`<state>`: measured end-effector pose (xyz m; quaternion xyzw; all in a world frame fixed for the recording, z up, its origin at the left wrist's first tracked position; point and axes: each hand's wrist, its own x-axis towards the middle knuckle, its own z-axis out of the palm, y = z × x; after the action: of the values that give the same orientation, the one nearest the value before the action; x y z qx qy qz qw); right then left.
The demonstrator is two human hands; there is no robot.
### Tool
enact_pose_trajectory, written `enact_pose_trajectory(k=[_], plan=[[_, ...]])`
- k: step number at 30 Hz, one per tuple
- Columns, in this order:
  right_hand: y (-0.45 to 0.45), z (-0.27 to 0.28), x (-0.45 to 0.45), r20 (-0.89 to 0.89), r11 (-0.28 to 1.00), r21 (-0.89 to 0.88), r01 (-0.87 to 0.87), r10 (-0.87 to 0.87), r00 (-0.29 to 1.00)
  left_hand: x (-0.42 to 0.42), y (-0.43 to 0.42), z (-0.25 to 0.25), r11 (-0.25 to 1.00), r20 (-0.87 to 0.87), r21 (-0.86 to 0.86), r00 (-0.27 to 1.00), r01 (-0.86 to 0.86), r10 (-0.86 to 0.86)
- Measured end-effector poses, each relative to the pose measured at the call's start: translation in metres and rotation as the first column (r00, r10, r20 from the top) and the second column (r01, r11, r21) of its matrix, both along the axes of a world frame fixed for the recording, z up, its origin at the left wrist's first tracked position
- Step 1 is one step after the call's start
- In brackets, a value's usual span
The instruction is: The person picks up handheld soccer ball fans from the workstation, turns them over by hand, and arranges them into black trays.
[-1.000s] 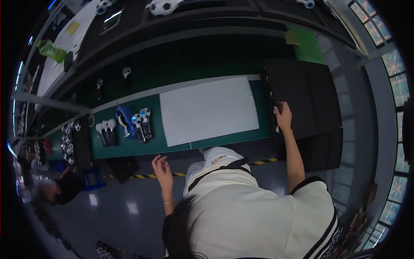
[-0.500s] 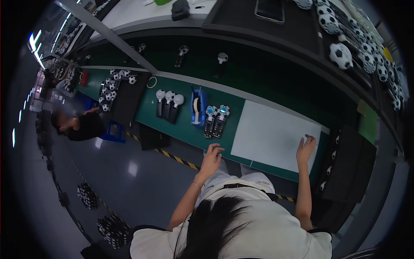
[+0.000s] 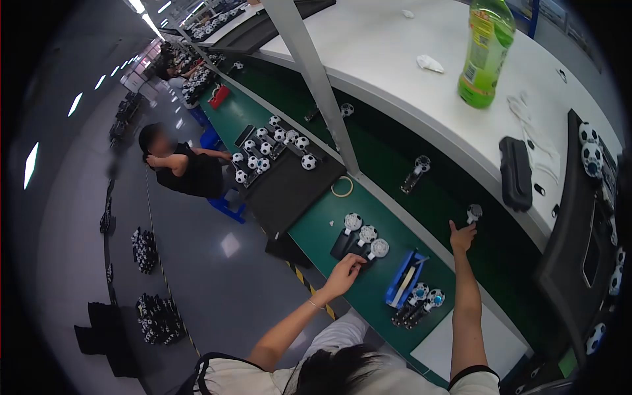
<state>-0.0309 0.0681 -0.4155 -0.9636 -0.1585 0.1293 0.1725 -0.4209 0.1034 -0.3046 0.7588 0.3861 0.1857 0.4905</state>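
My left hand point(image 3: 343, 273) is at the lower end of the nearest of three pieces with black handles and round white patterned heads point(image 3: 378, 248). Its fingers are closed over the black end, partly hiding it. My right hand point(image 3: 463, 237) reaches over the dark green belt point(image 3: 388, 151), thumb and fingers apart. Just beyond its fingertips is a piece with a small football-like head point(image 3: 474, 212); whether they touch I cannot tell. Between my arms stands a blue tape dispenser point(image 3: 403, 280), beside two black pieces with football-patterned heads and blue centres point(image 3: 434, 298).
A white sheet point(image 3: 454, 342) covers the bench near my right arm. Farther left, a black mat point(image 3: 289, 197) adjoins several football-headed pieces point(image 3: 263, 148), near a seated person point(image 3: 187, 168). A metal post point(image 3: 316, 85) rises behind the belt. A green bottle point(image 3: 486, 56) stands on the white shelf.
The view has swung left. My left hand has moved from the bench's front edge to the black-handled pieces. My right hand has left the white sheet and now extends over the belt.
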Motion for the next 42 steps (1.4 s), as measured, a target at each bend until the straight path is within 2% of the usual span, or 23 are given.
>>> enact_pose_trajectory(k=[2,4,6,8,10,12,14,16,17,19,21,22,23,24,26,27,29,30,31,32,34,37,42], plan=[[-0.003,-0.001,0.019,-0.129,0.999,-0.046,-0.009,0.003,0.992,0.016,0.04,-0.007,0.998,-0.012,-0.037,0.998,0.055,-0.055],[-0.015,-0.012,0.03,-0.074,1.0,-0.005,-0.025,0.024,0.997,0.048,0.078,-0.014,0.991,0.002,0.01,0.991,0.132,-0.132],[-0.05,-0.06,0.052,-0.237,0.874,0.483,0.05,0.075,0.969,0.085,0.113,-0.022,0.985,-0.08,0.102,0.988,0.141,-0.133],[-0.081,0.01,0.021,-0.756,0.65,0.555,0.52,0.132,0.641,0.13,0.143,-0.041,0.938,-0.137,0.323,0.987,0.125,-0.084],[-0.123,0.042,-0.019,-0.791,0.556,0.58,0.595,0.211,0.574,0.181,0.17,-0.08,0.886,-0.172,0.458,0.985,0.073,0.008],[-0.151,0.087,-0.068,-0.782,0.359,0.622,0.696,0.317,0.536,0.227,0.184,-0.097,0.893,-0.311,0.448,0.945,0.052,0.101],[-0.177,0.113,-0.099,-0.852,0.295,0.522,0.8,0.219,0.476,0.263,0.197,-0.117,0.977,-0.411,0.2,0.911,0.068,0.021],[-0.215,0.108,-0.11,-0.91,0.364,0.41,0.836,0.218,0.351,0.289,0.203,-0.158,0.953,-0.306,0.291,0.952,0.082,0.011],[-0.226,0.108,-0.118,-0.873,0.39,0.484,0.784,0.155,0.462,0.298,0.204,-0.176,0.967,-0.335,0.224,0.941,0.119,-0.039],[-0.244,0.116,-0.126,-0.844,0.373,0.524,0.765,0.112,0.524,0.31,0.206,-0.167,0.976,-0.37,0.087,0.917,0.197,-0.152],[-0.248,0.142,-0.13,-0.778,0.367,0.6,0.711,0.058,0.626,0.318,0.195,-0.153,0.962,-0.37,-0.001,0.894,0.272,-0.253],[-0.258,0.147,-0.13,-0.779,0.362,0.605,0.709,0.087,0.62,0.32,0.184,-0.138,0.922,-0.138,-0.301,0.946,0.243,-0.294],[-0.268,0.151,-0.13,-0.78,0.354,0.611,0.708,0.118,0.614,0.322,0.169,-0.118,0.779,0.086,-0.574,0.965,0.252,-0.249],[-0.272,0.156,-0.131,-0.78,0.333,0.607,0.722,0.073,0.622,0.319,0.145,-0.089,0.768,0.083,-0.58,0.957,0.273,-0.277],[-0.279,0.172,-0.138,-0.764,0.228,0.64,0.734,0.092,0.638,0.296,0.083,-0.015,0.689,0.437,-0.584,0.882,0.428,-0.177],[-0.286,0.175,-0.141,-0.731,0.212,0.682,0.7,0.151,0.666,0.283,0.053,0.017,0.672,0.431,-0.594,0.881,0.442,-0.198],[-0.283,0.203,-0.152,-0.703,-0.003,0.694,0.72,0.21,0.679,0.255,-0.004,0.073,0.695,0.476,-0.508,0.838,0.509,-0.266],[-0.289,0.211,-0.157,-0.66,-0.036,0.717,0.696,0.286,0.695,0.242,-0.03,0.091,0.678,0.466,-0.522,0.839,0.517,-0.282],[-0.3,0.218,-0.161,-0.606,-0.073,0.74,0.668,0.358,0.71,0.23,-0.058,0.107,0.552,0.573,-0.589,0.787,0.59,-0.23],[-0.312,0.224,-0.166,-0.569,-0.078,0.763,0.641,0.389,0.725,0.219,-0.087,0.122,0.413,0.662,-0.631,0.733,0.657,-0.153],[-0.34,0.237,-0.177,-0.513,-0.116,0.792,0.6,0.406,0.756,0.201,-0.142,0.146,0.389,0.642,-0.65,0.746,0.652,-0.177],[-0.387,0.27,-0.197,-0.385,-0.227,0.829,0.511,0.429,0.817,0.18,-0.223,0.167,0.216,0.716,-0.649,0.682,0.73,-0.151],[-0.47,0.304,-0.227,-0.333,-0.295,0.859,0.418,0.298,0.895,0.157,-0.334,0.187,-0.069,0.824,-0.565,0.556,0.822,-0.111]])
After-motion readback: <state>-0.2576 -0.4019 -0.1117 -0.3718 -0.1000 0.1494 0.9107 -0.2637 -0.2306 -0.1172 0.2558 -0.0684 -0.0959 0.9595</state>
